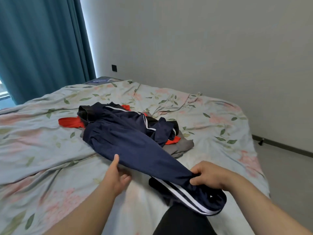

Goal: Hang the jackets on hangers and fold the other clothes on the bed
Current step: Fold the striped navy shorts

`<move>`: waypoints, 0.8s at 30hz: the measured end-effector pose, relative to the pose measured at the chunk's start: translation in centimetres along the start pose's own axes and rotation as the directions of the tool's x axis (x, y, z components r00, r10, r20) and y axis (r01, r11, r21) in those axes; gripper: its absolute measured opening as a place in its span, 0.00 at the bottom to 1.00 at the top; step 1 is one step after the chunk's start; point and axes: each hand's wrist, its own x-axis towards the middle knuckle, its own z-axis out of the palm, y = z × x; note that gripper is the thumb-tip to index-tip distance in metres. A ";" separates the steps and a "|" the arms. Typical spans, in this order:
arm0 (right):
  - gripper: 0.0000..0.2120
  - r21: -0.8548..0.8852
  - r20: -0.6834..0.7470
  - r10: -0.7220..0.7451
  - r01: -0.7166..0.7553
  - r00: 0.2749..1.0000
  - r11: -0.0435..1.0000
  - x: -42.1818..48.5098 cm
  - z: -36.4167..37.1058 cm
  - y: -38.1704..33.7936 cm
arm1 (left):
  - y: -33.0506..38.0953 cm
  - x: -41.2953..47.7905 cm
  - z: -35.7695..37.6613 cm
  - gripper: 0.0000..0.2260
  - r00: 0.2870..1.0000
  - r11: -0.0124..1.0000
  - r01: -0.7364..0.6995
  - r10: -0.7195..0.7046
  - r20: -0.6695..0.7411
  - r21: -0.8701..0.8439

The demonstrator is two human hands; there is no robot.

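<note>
- Nearest me, my leg in black (183, 221) pokes in at the bottom edge, cut off by the frame.
- Right hand (209, 175): fingers curled tight, pinching the sleeve of the navy track jacket (128, 133) just above the cuff. My fingertips sink into the bunched cloth, so I can't see them all.
- The cuff (194, 199) droops over my leg. It's smooth, slightly shiny fabric with two white stripes along it and a dark lining at the opening.
- Left hand (118, 175): fingers loose and relaxed, gripping nothing, only the thumb tip touching the sleeve's near edge.
- The sleeve is one long taper, running from the heap at far left to my near right across the floral bedsheet (42, 150).
- The jacket's body lies crumpled mid-bed, its outline hard to read among the folds.
- Under it, mostly covered, are a grey garment (183, 146) and a red garment (69, 122) that peeks out on both sides.
- Beyond that, a teal curtain (42, 48) hangs in heavy pleats beside a plain wall (203, 48).
</note>
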 end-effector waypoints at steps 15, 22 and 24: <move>0.17 0.087 -0.315 0.143 -0.121 0.938 0.989 -6.9 -0.2 6.2 | -9.7 -5.6 10.7 0.08 0.885 0.617 -0.458 0.244 0.398 0.641; 0.30 0.550 -0.469 0.069 0.230 0.881 0.803 -4.9 2.0 2.8 | -15.3 -11.2 9.9 0.08 0.353 -0.469 -0.838 -0.078 0.932 0.278; 0.13 0.572 -0.489 0.086 0.245 0.868 0.783 -5.3 2.5 4.2 | -15.3 -12.5 9.9 0.07 0.248 -0.432 -0.886 -0.137 0.959 0.168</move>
